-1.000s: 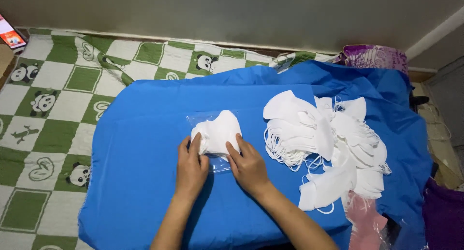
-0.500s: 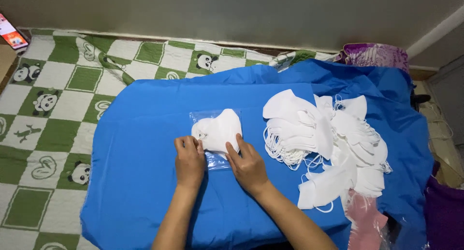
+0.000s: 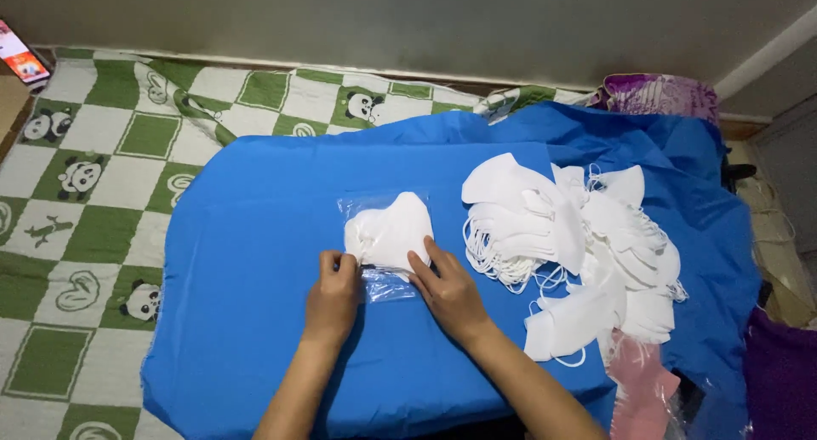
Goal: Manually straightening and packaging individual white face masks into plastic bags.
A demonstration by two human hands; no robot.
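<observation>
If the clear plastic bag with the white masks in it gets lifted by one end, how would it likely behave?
The clear bag probably sags: its film looks thin and crinkled under both hands, left hand and right hand. It likely weighs little, since the masks inside are thin folded fabric. The glossy film may slide easily on the blue cloth.

Dim, even indoor light, soft shadows, slightly soft focus.
</observation>
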